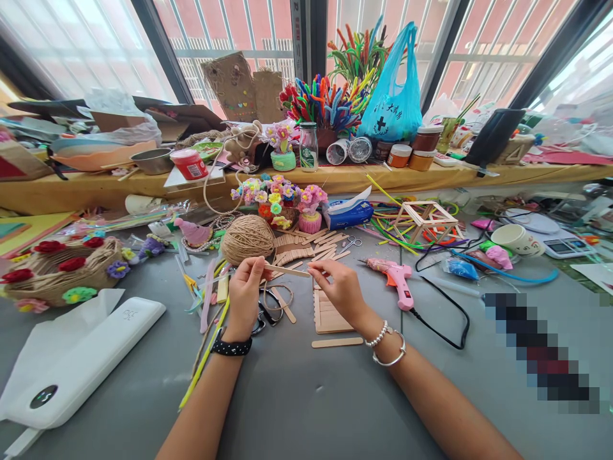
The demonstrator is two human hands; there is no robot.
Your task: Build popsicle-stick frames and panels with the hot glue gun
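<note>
My left hand (248, 291) pinches one end of a wooden craft stick (288, 271), held level above the table. At the stick's other end, the fingertips of my right hand (341, 289) are pressed together; whether they grip the stick or something small is unclear. Partly under my right hand lies a panel of joined craft sticks (332, 316), with a single loose stick (338, 343) just in front of it. A ball of twine (248, 239) sits behind my left hand. To the right rests a pink hot glue gun (398, 281) with a black cord.
More loose craft sticks (330, 241) and small scissors (353, 241) lie behind my hands. A stick frame (428, 222) stands back right, near a paper cup (517, 239). At left are a white power bank (96, 364) and a flower-trimmed twine basket (64, 271). A cluttered ledge (297, 181) runs behind.
</note>
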